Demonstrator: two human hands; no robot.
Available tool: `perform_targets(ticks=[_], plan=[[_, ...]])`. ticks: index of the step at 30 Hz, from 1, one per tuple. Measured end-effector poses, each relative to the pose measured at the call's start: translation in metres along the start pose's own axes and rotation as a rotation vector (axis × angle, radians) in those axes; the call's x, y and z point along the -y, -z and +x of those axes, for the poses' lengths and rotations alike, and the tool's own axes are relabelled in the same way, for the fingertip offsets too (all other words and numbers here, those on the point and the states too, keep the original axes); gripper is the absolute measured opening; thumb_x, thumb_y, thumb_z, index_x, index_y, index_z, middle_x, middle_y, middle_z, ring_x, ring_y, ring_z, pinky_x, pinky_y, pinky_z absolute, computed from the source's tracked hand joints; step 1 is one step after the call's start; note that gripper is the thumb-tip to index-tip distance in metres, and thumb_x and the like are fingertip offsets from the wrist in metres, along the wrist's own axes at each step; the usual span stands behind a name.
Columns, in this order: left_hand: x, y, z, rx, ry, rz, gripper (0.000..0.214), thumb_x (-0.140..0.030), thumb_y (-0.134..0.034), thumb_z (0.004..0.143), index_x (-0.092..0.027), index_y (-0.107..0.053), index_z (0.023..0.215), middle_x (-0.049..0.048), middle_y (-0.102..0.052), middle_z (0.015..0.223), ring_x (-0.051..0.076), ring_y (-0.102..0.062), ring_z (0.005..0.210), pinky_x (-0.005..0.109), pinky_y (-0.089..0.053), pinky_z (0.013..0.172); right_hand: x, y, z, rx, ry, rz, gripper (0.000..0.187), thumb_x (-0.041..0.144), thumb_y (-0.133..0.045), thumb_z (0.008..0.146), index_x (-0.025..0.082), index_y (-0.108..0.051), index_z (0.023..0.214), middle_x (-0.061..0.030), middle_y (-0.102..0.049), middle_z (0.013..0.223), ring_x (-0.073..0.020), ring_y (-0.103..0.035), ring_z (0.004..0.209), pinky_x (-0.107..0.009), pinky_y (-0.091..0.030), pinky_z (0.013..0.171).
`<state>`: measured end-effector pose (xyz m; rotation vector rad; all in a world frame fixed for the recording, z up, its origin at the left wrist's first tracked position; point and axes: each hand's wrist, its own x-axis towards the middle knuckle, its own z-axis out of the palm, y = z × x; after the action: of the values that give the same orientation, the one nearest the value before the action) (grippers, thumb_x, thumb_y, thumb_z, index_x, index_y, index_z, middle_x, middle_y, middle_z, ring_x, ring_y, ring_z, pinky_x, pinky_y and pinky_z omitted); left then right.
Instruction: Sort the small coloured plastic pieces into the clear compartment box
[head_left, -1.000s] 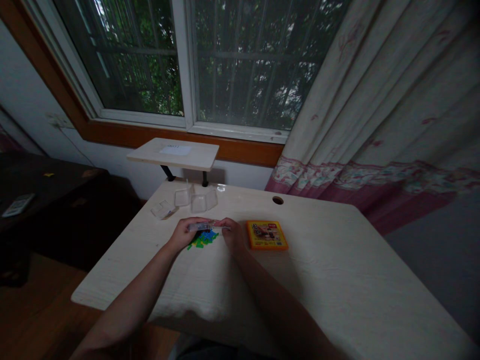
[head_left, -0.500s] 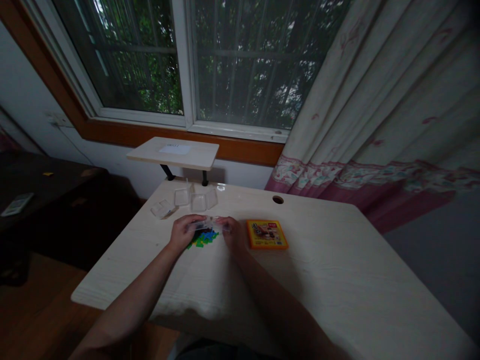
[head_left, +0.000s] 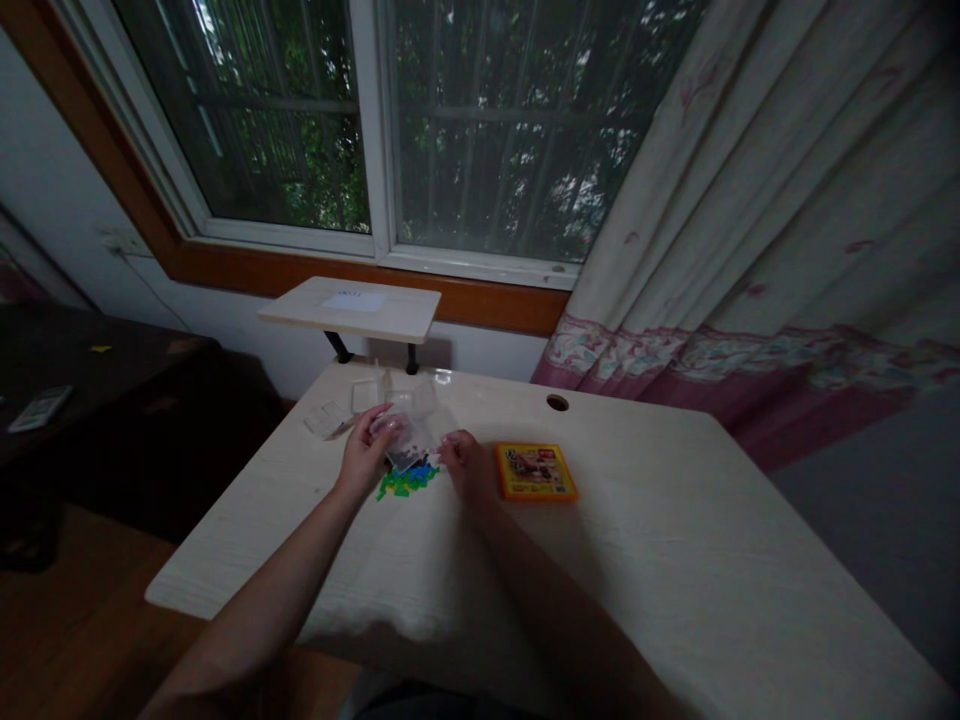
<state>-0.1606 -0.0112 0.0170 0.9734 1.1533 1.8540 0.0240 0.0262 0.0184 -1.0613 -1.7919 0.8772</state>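
My left hand [head_left: 365,452] grips a small clear plastic box [head_left: 405,441], tilted above a heap of green and blue small pieces [head_left: 406,479] on the pale table [head_left: 675,540]. Just right of the heap, my right hand [head_left: 465,463] rests on the table with its fingers curled; whether anything is in them does not show. An orange-framed flat box [head_left: 535,472] lies right of that hand.
Several clear plastic boxes and lids [head_left: 371,400] lie behind the hands near the table's back edge. A small raised shelf [head_left: 352,308] stands at the back, a cable hole [head_left: 557,402] to its right. Curtain [head_left: 750,200] hangs right; dark furniture [head_left: 90,400] stands left.
Both hands held the clear box level over the heap before. Now the right hand has let go and dropped to the table, and the left hand has lifted and tilted the box.
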Motion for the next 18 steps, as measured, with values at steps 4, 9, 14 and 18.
perform_targets(ticks=[4,9,14,18], plan=[[0.004,0.002,0.006,-0.059,-0.114,-0.029,0.054,-0.06,-0.045,0.092,-0.025,-0.049,0.133,0.0101,-0.063,0.12,0.019,-0.064,0.104,0.034,-0.051,0.091,0.016,-0.004,0.016,-0.014,-0.145,0.275,0.022,0.042,-0.05,0.088,0.022,-0.053,0.08,0.001,-0.069,0.07,-0.0142,-0.069,0.06,-0.024,-0.055,0.059],[-0.005,0.014,0.015,-0.291,-0.227,0.15,0.05,-0.06,-0.043,0.093,-0.023,-0.056,0.125,0.0078,-0.061,0.113,0.013,-0.06,0.092,0.026,-0.048,0.083,0.008,-0.02,0.059,-0.035,-0.29,0.556,0.027,0.045,-0.062,0.079,0.022,-0.049,0.078,0.0029,-0.067,0.064,-0.0154,-0.069,0.059,-0.026,-0.058,0.056],[-0.014,0.014,0.012,-0.32,-0.243,0.21,0.044,-0.055,-0.041,0.096,-0.021,-0.057,0.119,0.0067,-0.061,0.107,0.013,-0.058,0.087,0.025,-0.046,0.08,-0.004,-0.042,0.086,-0.024,-0.354,0.542,0.027,0.042,-0.066,0.079,0.023,-0.047,0.076,0.0034,-0.067,0.063,-0.0141,-0.069,0.058,-0.024,-0.057,0.053],[-0.014,0.014,0.011,-0.334,-0.24,0.257,0.045,-0.055,-0.04,0.096,-0.02,-0.058,0.117,0.0067,-0.061,0.104,0.015,-0.058,0.089,0.025,-0.046,0.08,-0.012,-0.057,0.089,0.02,-0.258,0.453,0.028,0.045,-0.064,0.081,0.023,-0.047,0.077,0.005,-0.065,0.065,-0.0128,-0.069,0.061,-0.021,-0.055,0.049]])
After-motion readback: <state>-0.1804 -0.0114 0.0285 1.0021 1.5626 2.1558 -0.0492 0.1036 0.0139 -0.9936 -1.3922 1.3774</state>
